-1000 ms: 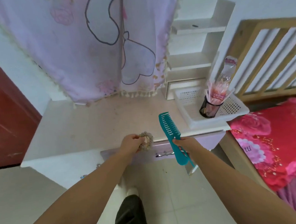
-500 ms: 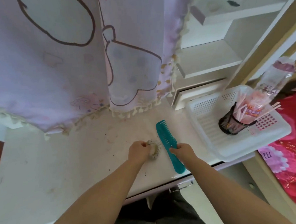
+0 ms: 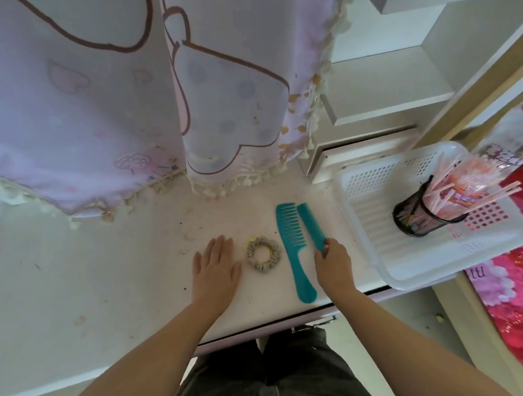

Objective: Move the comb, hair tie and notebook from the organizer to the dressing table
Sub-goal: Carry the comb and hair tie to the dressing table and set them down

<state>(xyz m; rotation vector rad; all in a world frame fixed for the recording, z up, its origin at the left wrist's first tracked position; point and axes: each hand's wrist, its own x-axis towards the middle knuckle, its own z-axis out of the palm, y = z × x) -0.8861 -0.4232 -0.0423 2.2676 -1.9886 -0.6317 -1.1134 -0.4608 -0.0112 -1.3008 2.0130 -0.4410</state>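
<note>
Hair tie [image 3: 263, 254] beside flat open left hand [image 3: 216, 268]; right grip [image 3: 331, 259] pinching fine comb [image 3: 312, 227].

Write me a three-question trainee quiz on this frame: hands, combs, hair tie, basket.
1. True or false: the hair tie lies on the dressing table between the left hand and the wide-tooth comb.
2. Which hand touches the fine-tooth comb? A. left B. right C. neither
3. Fill in: the black mesh cup of sticks stands in the white ____.

Key:
1. True; the left hand is open and flat beside it.
2. B; the right hand has its fingertips at that comb's near end.
3. Basket.
</note>
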